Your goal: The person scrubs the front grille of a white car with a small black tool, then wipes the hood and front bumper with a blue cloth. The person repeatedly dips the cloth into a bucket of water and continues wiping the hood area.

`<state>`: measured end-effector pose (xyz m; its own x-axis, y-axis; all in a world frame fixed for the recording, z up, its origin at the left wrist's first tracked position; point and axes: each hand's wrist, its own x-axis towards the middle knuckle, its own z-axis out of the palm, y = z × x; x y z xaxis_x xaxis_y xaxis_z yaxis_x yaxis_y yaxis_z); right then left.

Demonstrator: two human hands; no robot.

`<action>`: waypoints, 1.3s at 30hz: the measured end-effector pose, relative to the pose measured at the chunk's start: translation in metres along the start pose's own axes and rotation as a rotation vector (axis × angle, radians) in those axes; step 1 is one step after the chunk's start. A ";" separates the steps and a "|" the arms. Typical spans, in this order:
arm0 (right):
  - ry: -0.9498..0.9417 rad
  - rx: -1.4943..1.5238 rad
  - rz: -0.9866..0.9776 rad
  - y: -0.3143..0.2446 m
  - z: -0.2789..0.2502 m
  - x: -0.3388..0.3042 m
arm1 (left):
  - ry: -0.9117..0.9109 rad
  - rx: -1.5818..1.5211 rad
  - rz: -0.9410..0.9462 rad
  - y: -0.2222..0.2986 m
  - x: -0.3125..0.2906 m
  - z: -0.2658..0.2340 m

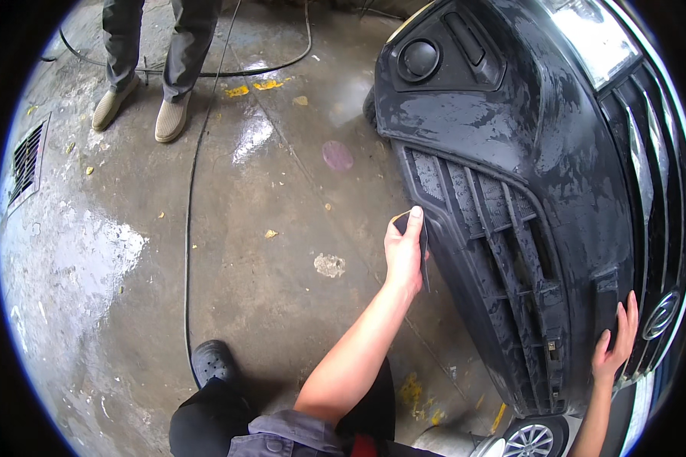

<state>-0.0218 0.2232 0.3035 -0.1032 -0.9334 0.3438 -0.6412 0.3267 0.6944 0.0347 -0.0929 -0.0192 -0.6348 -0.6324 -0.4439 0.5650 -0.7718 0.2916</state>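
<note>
A dark, wet car bumper (568, 160) with patchy dull marks fills the right side. My left hand (402, 255) is at the edge of its slatted lower grille (503, 228), thumb on top. Pinched in it is a thin folded sheet of sandpaper (402, 222), dark with a tan edge; its underside is mostly hidden. My right hand (618, 343) rests with fingers apart on the bumper's upper part, beside the oval chrome badge (661, 315), and holds nothing.
A round fog-lamp recess (420, 59) marks the bumper's far end. Another person's shoes (171, 119) stand at the far left. A black hose (190, 251) runs along the wet concrete floor (259, 190) to my shoe (215, 362). A floor drain (27, 160) lies left; a wheel (531, 439) is below.
</note>
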 end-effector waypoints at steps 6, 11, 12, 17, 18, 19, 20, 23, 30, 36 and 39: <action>-0.014 0.013 0.006 -0.003 0.000 0.007 | -0.108 -0.178 0.007 0.012 0.035 -0.008; -0.006 -0.012 0.003 -0.001 -0.001 0.002 | -0.132 -0.044 0.022 0.001 0.031 -0.015; -0.006 -0.012 0.001 -0.002 0.000 0.004 | -0.089 -0.025 0.020 0.013 0.034 -0.014; -0.009 -0.012 0.002 0.000 0.001 0.000 | -0.066 -0.054 -0.005 0.007 0.023 -0.010; -0.010 -0.017 0.004 -0.001 0.000 0.000 | -0.098 -0.054 -0.011 0.007 0.024 -0.011; -0.011 -0.022 0.007 0.000 -0.001 0.000 | -0.130 -0.055 -0.018 0.006 0.026 -0.012; -0.011 -0.024 0.006 -0.001 -0.001 0.002 | -0.140 -0.078 -0.008 0.010 0.030 -0.014; -0.005 -0.022 0.011 -0.004 0.001 0.007 | -0.166 -0.154 0.010 0.014 0.041 -0.015; 0.002 0.001 -0.011 -0.004 0.001 0.006 | -0.192 -0.122 0.060 0.014 0.052 -0.020; 0.002 -0.007 -0.012 -0.001 0.000 0.000 | -0.105 -0.019 0.054 -0.002 0.020 -0.013; 0.001 -0.005 -0.001 -0.004 0.000 0.003 | -0.123 -0.059 0.044 0.004 0.029 -0.014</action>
<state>-0.0194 0.2194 0.3019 -0.1018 -0.9335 0.3437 -0.6374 0.3265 0.6980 0.0254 -0.1137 -0.0426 -0.6662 -0.6719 -0.3237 0.6217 -0.7400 0.2566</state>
